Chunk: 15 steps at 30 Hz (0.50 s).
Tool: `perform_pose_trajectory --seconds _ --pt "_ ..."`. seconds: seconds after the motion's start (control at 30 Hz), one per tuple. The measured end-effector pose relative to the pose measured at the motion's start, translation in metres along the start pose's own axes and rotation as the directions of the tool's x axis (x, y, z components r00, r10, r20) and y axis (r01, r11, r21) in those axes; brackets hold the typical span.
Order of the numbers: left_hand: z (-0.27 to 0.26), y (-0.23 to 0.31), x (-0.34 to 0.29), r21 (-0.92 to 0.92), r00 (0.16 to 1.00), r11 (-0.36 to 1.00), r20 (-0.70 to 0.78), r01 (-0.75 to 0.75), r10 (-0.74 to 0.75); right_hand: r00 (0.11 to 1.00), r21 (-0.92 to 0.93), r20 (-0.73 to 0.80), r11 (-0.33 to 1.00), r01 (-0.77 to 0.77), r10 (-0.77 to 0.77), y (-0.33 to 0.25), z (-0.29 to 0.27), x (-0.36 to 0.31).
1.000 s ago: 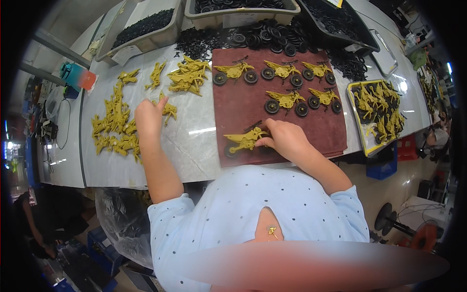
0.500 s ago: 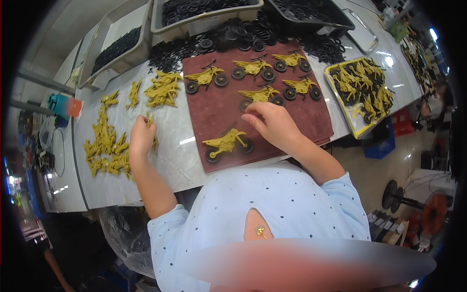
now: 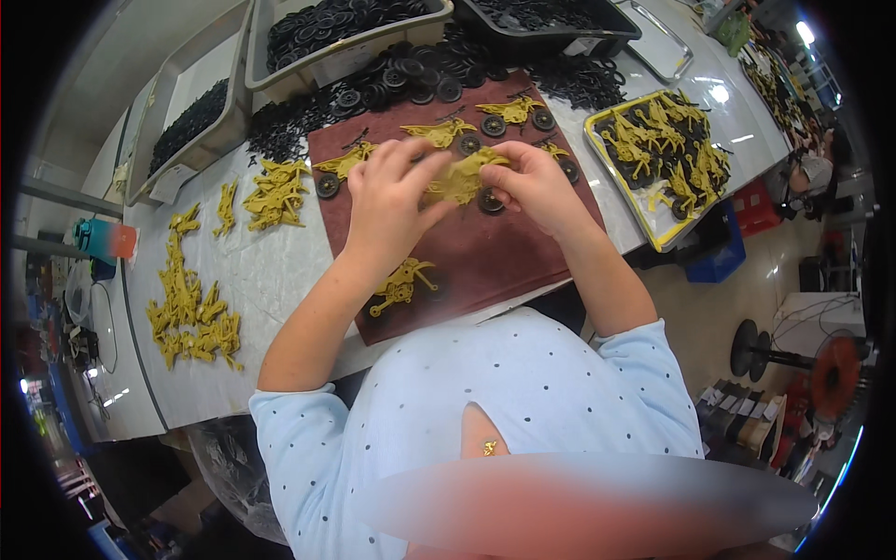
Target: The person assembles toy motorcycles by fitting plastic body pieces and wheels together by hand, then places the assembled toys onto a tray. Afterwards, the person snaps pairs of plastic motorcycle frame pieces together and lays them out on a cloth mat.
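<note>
My left hand and my right hand meet over a dark red cloth. A yellow plastic toy motorcycle body, blurred by motion, is between them. My right thumb and fingers pinch its right end. The left thumb and forefinger bend around its other end, with the other left fingers spread. Just beneath, a black wheel shows on the cloth. A yellow toy motorcycle lies by my left forearm. Farther back are other toy motorcycles with black wheels, some partly hidden by my hands.
Yellow bodies lie in a pile and a larger spread on the left. Loose black wheels are heaped behind the cloth, before a grey bin and a black bin. A yellow-rimmed tray of motorcycles stands right.
My left hand has come from the left side of the table to the cloth, bringing the yellow body to my right hand. The view has shifted, so the table sits farther left.
</note>
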State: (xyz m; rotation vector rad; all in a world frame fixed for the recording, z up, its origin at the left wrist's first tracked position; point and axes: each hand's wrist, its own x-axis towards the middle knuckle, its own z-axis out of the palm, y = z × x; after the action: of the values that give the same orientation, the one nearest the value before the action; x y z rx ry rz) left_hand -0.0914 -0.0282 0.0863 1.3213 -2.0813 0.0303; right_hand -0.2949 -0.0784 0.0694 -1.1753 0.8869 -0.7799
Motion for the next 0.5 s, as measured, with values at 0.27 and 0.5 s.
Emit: perform_pose_trajectory --seconds 0.27,0.5 --pt "0.042 -0.017 -0.003 -0.002 0.946 0.992 0.302 0.125 -0.119 0.951 -0.679 -0.105 0.719 0.145 -0.290 0.039 -0.009 0.020" --pt "0.054 -0.019 -0.005 0.073 0.942 0.994 0.323 0.077 -0.097 0.932 -0.829 -0.103 0.547 0.113 -0.349 0.050 -0.007 0.022"
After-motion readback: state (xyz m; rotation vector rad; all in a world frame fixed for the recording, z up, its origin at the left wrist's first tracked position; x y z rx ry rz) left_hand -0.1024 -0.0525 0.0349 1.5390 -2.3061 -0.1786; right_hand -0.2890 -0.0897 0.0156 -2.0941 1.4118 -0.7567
